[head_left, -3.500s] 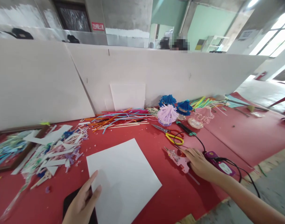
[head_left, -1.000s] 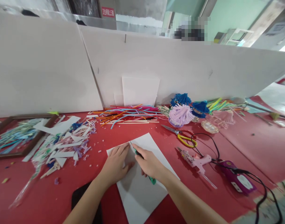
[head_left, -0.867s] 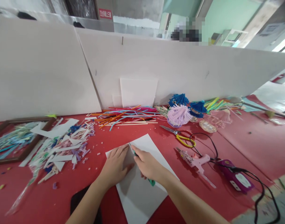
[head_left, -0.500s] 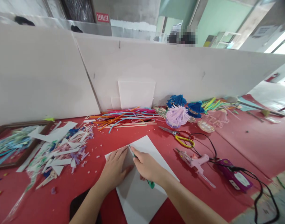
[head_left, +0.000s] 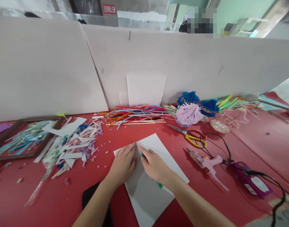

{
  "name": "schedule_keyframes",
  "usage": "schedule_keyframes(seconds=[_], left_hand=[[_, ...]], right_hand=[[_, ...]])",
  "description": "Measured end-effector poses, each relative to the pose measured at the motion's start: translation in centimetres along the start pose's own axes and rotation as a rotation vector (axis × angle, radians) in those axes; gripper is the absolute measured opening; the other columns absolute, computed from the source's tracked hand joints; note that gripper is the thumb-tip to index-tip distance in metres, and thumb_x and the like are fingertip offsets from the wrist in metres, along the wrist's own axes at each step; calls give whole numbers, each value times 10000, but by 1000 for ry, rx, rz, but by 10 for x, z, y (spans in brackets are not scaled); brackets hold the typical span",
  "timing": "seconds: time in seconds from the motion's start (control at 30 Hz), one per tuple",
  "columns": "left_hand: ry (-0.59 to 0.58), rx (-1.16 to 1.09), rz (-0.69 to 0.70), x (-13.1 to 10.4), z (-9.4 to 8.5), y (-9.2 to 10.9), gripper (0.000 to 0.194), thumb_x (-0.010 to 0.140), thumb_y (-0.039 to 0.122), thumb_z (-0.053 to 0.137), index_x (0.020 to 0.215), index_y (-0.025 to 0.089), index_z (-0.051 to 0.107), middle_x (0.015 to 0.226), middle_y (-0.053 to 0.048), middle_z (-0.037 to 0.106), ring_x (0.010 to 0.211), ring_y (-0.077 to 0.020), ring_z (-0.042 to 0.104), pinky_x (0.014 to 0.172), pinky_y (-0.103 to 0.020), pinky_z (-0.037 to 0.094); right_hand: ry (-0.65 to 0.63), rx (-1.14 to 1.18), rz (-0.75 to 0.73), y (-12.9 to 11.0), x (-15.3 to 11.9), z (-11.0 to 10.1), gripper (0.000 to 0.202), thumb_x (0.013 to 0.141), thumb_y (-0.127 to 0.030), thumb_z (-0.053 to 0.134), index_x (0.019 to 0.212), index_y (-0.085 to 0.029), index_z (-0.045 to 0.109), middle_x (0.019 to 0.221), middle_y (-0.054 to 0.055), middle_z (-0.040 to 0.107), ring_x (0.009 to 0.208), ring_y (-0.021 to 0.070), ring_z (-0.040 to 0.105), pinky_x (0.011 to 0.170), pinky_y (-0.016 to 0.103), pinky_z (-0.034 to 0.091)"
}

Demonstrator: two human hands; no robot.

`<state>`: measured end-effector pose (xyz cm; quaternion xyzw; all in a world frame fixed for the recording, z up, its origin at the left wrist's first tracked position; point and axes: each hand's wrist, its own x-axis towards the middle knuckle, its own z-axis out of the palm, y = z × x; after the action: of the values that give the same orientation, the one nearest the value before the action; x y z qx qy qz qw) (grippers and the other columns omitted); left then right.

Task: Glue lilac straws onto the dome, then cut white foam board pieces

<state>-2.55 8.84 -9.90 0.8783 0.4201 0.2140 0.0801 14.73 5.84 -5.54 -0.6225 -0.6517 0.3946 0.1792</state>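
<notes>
My left hand lies spread on a white sheet, its fingers pointing at the sheet's upper left edge. Close beside those fingertips, my right hand is closed around a craft knife with a green handle end showing under the palm. The knife's tip is at the sheet near its upper edge. Most of the handle is hidden by my right hand. The sheet is set at an angle on the red table.
Scissors, a pink glue gun and a corded purple box lie to the right. White and coloured scraps and a brown frame are at left. Pipe cleaners and tasselled pieces line the white partition. A black object lies near my left forearm.
The camera view has shifted, so the table's things appear farther right and slightly higher. Both hands keep about the same places on the white sheet, the right still holding the knife.
</notes>
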Motion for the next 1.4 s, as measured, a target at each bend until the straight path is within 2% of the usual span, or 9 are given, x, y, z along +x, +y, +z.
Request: schedule_keyframes(seconds=[0.1, 0.2, 0.37, 0.7, 1.0, 1.13, 1.23, 1.4], left_hand=[[-7, 5, 5, -1, 1, -1, 363, 907, 346, 564, 1236, 201, 520, 1303, -100, 511, 1118, -254, 543, 919, -489, 470], [-6, 12, 10, -1, 0, -1, 361, 908, 344, 563, 1237, 203, 521, 1307, -100, 509, 1122, -254, 541, 923, -490, 468], [-13, 33, 12, -1, -3, 1, 373, 907, 332, 565, 1253, 205, 509, 1330, -103, 491, 1146, -262, 528, 930, -496, 465], [-25, 56, 8, -1, -1, 0, 367, 906, 332, 567, 1245, 202, 515, 1317, -102, 501, 1135, -260, 535, 924, -494, 469], [4, 74, 22, -1, 1, -1, 348, 909, 331, 562, 1232, 204, 524, 1303, -99, 512, 1113, -249, 547, 911, -478, 480], [22, 103, 14, -1, 3, 1, 334, 911, 332, 560, 1216, 201, 534, 1274, -95, 531, 1082, -237, 563, 892, -463, 492], [35, 136, -3, -1, 4, 3, 340, 909, 338, 563, 1217, 198, 532, 1269, -96, 533, 1078, -238, 565, 889, -464, 492], [40, 164, -22, -1, 7, 6, 346, 907, 342, 565, 1219, 196, 530, 1271, -96, 531, 1079, -240, 564, 890, -467, 491]], right_hand=[[3, -9, 7, 0, -1, 0, 517, 929, -215, 375, 1445, -212, 377, 1158, 123, 579, 1028, 219, 599, 878, 333, 471], [-11, -18, 30, -3, -2, -3, 509, 938, -232, 360, 1447, -230, 374, 1152, 118, 588, 848, 176, 638, 746, 290, 503], [-47, -19, 48, -11, -2, -11, 510, 943, -222, 332, 1451, -256, 363, 1139, 101, 609, 617, 98, 603, 599, 234, 485], [-105, -43, 51, -18, -2, -19, 521, 951, -195, 304, 1466, -275, 328, 1071, 88, 649, 498, 67, 556, 577, 234, 468], [-114, -122, 16, -17, 0, -20, 512, 958, -221, 285, 1469, -241, 325, 1099, 117, 643, 566, 104, 609, 613, 262, 485], [-112, -186, -22, -16, 5, -20, 518, 945, -215, 303, 1460, -186, 344, 1122, 158, 641, 812, 201, 669, 732, 322, 500], [-109, -227, -41, -15, 9, -17, 530, 929, -187, 316, 1455, -137, 347, 1147, 187, 638, 1011, 265, 636, 828, 365, 482], [-128, -289, -32, -18, 9, -16, 550, 921, -170, 325, 1470, -135, 312, 1186, 197, 626, 1100, 287, 600, 886, 391, 452]])
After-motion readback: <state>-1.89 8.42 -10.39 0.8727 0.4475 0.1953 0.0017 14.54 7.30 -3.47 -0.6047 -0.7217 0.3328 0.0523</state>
